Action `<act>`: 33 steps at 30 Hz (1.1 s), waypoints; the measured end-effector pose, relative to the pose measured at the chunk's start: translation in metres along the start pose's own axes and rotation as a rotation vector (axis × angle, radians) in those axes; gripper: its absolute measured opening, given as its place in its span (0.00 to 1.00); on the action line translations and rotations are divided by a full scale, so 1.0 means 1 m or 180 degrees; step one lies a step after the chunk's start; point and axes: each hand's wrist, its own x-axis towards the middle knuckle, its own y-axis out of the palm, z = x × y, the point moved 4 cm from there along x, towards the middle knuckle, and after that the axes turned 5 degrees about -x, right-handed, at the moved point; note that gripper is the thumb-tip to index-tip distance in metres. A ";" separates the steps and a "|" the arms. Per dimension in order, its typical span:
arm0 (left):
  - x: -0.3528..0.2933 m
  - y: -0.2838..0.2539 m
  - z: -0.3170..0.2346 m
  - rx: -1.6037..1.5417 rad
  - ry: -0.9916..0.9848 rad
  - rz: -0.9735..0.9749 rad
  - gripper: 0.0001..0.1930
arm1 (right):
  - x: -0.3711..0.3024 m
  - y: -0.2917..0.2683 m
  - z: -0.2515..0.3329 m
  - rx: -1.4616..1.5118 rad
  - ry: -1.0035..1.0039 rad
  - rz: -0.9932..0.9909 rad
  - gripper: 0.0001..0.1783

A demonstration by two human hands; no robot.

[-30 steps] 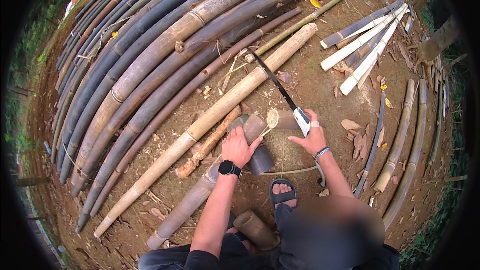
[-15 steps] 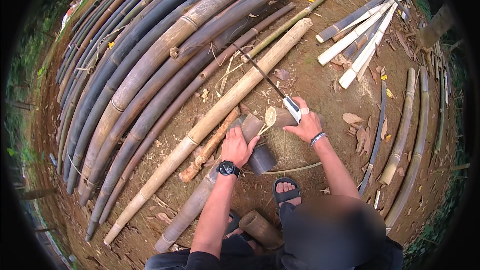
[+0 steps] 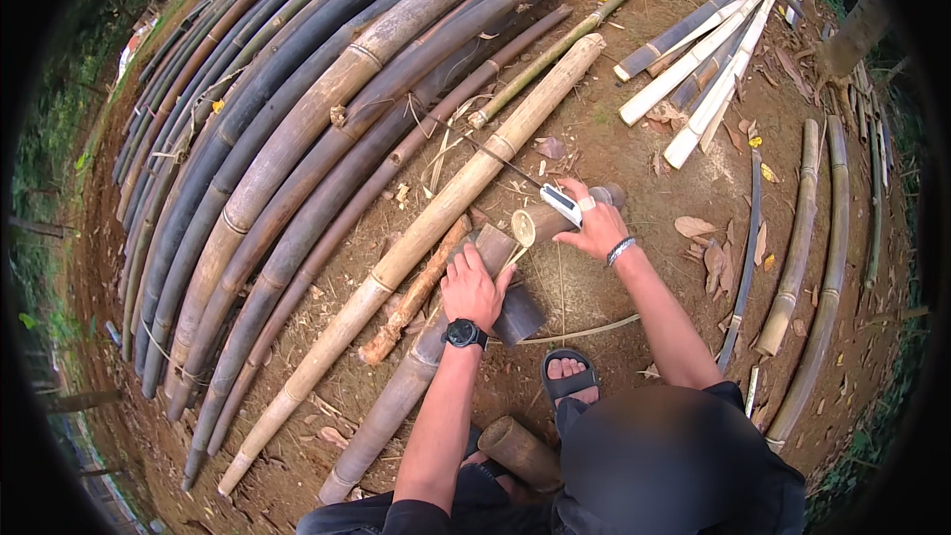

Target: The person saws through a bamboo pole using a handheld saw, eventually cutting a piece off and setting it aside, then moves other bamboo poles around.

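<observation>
the right hand (image 3: 592, 221), right of the middle of the frame, is clamped on the white-and-black handle of a pruning saw (image 3: 561, 205); the saw's dark, thin blade runs from there toward the upper left, crossing in front of the long pale bamboo pole (image 3: 381, 277). whether the blade touches that pole i cannot tell. the left hand (image 3: 474, 289), near the middle, is clamped over a grey-brown bamboo pole (image 3: 381, 426), fingers on one side and thumb on the other, close to the pole's upper end; the rest of it slants down to the lower middle, passing beside the wrist with the black watch (image 3: 462, 333).

just right of that upper end lies a round bamboo section (image 3: 538, 225), cut face turned left; the right hand and the saw handle hide part of it. a dark bamboo piece (image 3: 521, 315) shows beside the left thumb, partly covered. a rough orange-brown stick (image 3: 416, 305) lies between the pale pole and the left hand.

dark bamboo poles (image 3: 287, 134) fill the upper left of the frame, and a thin greenish pole (image 3: 580, 37) lies at upper middle. split slats (image 3: 684, 69) fan out at upper right, with two curved poles lower down along the right side. a short hollow bamboo piece (image 3: 520, 453) lies at lower middle, near the sandalled foot (image 3: 570, 376).
</observation>
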 end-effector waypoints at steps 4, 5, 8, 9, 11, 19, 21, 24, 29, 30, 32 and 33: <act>0.002 0.002 0.006 -0.0049 0.0160 -0.0122 0.40 | -0.028 0.021 0.000 0.0452 0.0032 -0.0766 0.56; 0.003 0.002 0.007 -0.0075 0.0174 -0.0108 0.40 | -0.031 0.026 0.000 0.0575 0.0118 -0.0846 0.57; 0.005 0.004 0.010 -0.0035 0.0289 -0.0201 0.40 | -0.027 0.023 -0.002 0.0836 0.0278 -0.0810 0.57; 0.005 0.005 0.011 -0.0002 0.0340 -0.0255 0.41 | -0.023 0.019 -0.003 0.0878 0.0267 -0.0714 0.57; 0.005 0.006 0.010 -0.0014 0.0306 -0.0224 0.41 | -0.013 0.009 -0.004 0.0849 0.0088 -0.0585 0.56; 0.007 0.000 0.012 -0.0246 0.0189 0.0096 0.40 | 0.028 -0.032 0.027 -0.0041 0.0395 0.0666 0.57; 0.007 -0.002 0.006 -0.0249 0.0174 0.0203 0.40 | 0.038 -0.035 0.020 0.0167 0.0214 0.0595 0.57; 0.006 -0.002 0.011 -0.0296 0.0133 0.0178 0.40 | 0.041 -0.038 0.020 0.0591 -0.0002 0.0398 0.56; 0.008 -0.003 0.016 -0.0379 0.0094 0.0262 0.40 | 0.027 -0.036 0.018 0.1029 -0.0177 -0.0035 0.53; 0.010 -0.003 0.016 -0.0395 0.0090 0.0297 0.40 | 0.025 -0.035 0.015 0.1278 -0.0203 -0.0032 0.53; 0.010 -0.003 0.017 -0.0421 0.0088 0.0311 0.39 | 0.022 -0.032 0.015 0.1784 -0.0259 -0.0015 0.53; 0.010 -0.003 0.017 -0.0434 0.0099 0.0289 0.39 | 0.017 -0.030 0.014 0.1733 -0.0227 -0.0076 0.53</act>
